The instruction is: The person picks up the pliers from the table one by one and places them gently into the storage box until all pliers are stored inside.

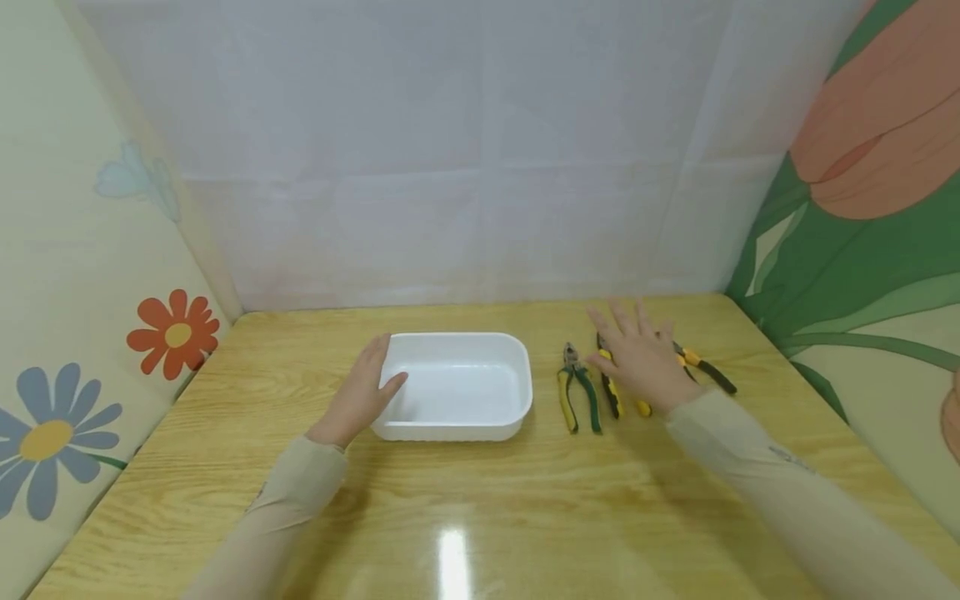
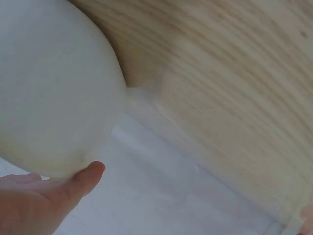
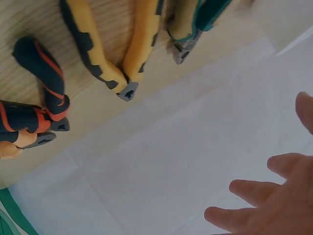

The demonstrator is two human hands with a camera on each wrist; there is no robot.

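Against white cloth (image 1: pixel 487 167) across the upper frame, between flower-printed panels (image 1: pixel 60 250) at both edges, on a wood-grain table (image 1: pixel 540 508). Gripping with the left hand (image 1: pixel 358 400) the left edge of a white tray (image 1: pixel 450 396) near the centre of the head view, thumb inside. Holding nothing with the right hand (image 1: pixel 648 362), spread wide above yellow-and-black pliers (image 1: pixel 611 398) right of centre, with green-and-yellow pliers (image 1: pixel 590 400) just left and black-and-orange pliers (image 1: pixel 708 369) farther right.

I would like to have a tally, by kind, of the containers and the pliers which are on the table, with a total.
White container: 1
Pliers: at least 3 (green-and-yellow pliers, yellow-and-black pliers, black-and-orange pliers; overlap there hides the exact count)
Total: at least 4
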